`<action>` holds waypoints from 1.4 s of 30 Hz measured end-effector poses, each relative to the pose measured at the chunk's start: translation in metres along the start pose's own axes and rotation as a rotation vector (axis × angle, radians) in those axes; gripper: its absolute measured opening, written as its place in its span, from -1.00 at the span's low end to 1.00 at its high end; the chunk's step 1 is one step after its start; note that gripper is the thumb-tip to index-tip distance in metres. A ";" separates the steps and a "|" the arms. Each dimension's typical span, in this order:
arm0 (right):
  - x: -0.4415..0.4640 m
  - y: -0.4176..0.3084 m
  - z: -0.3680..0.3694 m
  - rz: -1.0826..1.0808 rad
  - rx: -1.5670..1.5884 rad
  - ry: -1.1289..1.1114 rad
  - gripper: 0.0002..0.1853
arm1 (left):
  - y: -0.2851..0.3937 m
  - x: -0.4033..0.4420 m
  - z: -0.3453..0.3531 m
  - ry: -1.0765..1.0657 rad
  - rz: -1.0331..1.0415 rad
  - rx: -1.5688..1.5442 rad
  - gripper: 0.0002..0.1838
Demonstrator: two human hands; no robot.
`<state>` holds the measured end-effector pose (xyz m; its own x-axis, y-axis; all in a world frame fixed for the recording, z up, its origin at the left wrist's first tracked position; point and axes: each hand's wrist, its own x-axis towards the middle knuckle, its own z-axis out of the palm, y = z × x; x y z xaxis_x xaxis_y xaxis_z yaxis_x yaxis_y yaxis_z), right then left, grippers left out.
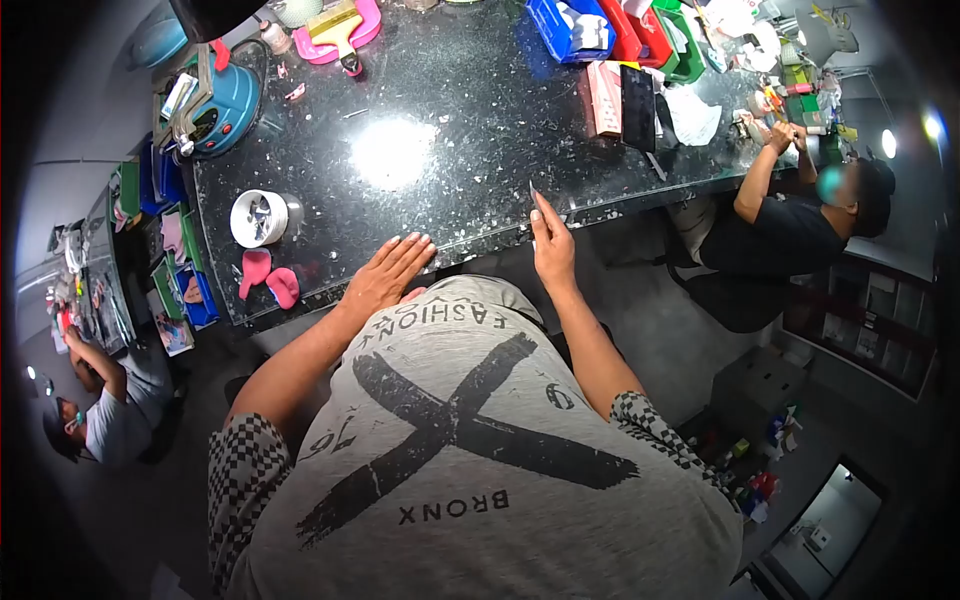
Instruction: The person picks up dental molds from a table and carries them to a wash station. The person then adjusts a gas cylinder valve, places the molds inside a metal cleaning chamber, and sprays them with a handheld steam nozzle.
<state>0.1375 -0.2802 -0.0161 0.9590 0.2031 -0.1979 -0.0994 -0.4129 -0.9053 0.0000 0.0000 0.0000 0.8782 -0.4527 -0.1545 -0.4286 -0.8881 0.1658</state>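
My right hand (553, 248) is closed at the table's front edge on a thin, pointed metal tool (532, 188), whose tip sticks up past the fingertips. Its handle is hidden in the hand. Flat on the table edge lies my left hand (385, 268), fingers stretched out. A bit of pink shows beside its thumb side; I cannot tell what it is. Left of that hand are two pink moulded pieces (255, 272). Behind them stands a white tub (262, 218) with small dark and pale bits inside.
The speckled black table (480, 130) carries a blue machine (225, 110), a flat brush (335, 28) on a pink dustpan, a blue bin (572, 35), a pink box (605, 98) and a dark phone-like slab (638, 108). A co-worker (790, 210) sits at right, another (110, 400) at far left.
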 end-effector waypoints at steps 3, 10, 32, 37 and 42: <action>0.000 0.008 0.008 -0.348 -0.114 0.144 -0.55 | -0.004 0.015 -0.013 0.004 0.000 -0.073 -0.24; 0.010 -0.041 0.004 -0.159 -0.068 -0.013 -0.47 | -0.035 0.062 -0.040 0.093 0.066 -0.069 0.01; 0.026 -0.102 0.050 -0.273 0.273 -0.160 -0.76 | 0.009 0.113 -0.093 0.489 -0.564 -2.067 -0.34; 0.016 -0.110 0.051 -0.131 0.387 -0.278 -0.76 | 0.000 0.102 -0.093 0.584 -0.606 -1.816 -0.63; 0.010 -0.106 0.053 -0.078 0.373 -0.347 -0.78 | -0.007 0.098 -0.081 0.679 -0.605 -1.938 -0.70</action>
<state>0.1432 -0.1872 0.0576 0.8292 0.5291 -0.1802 -0.1797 -0.0529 -0.9823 0.1061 -0.0320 0.0628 0.8989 0.2666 -0.3478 0.1769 0.5054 0.8446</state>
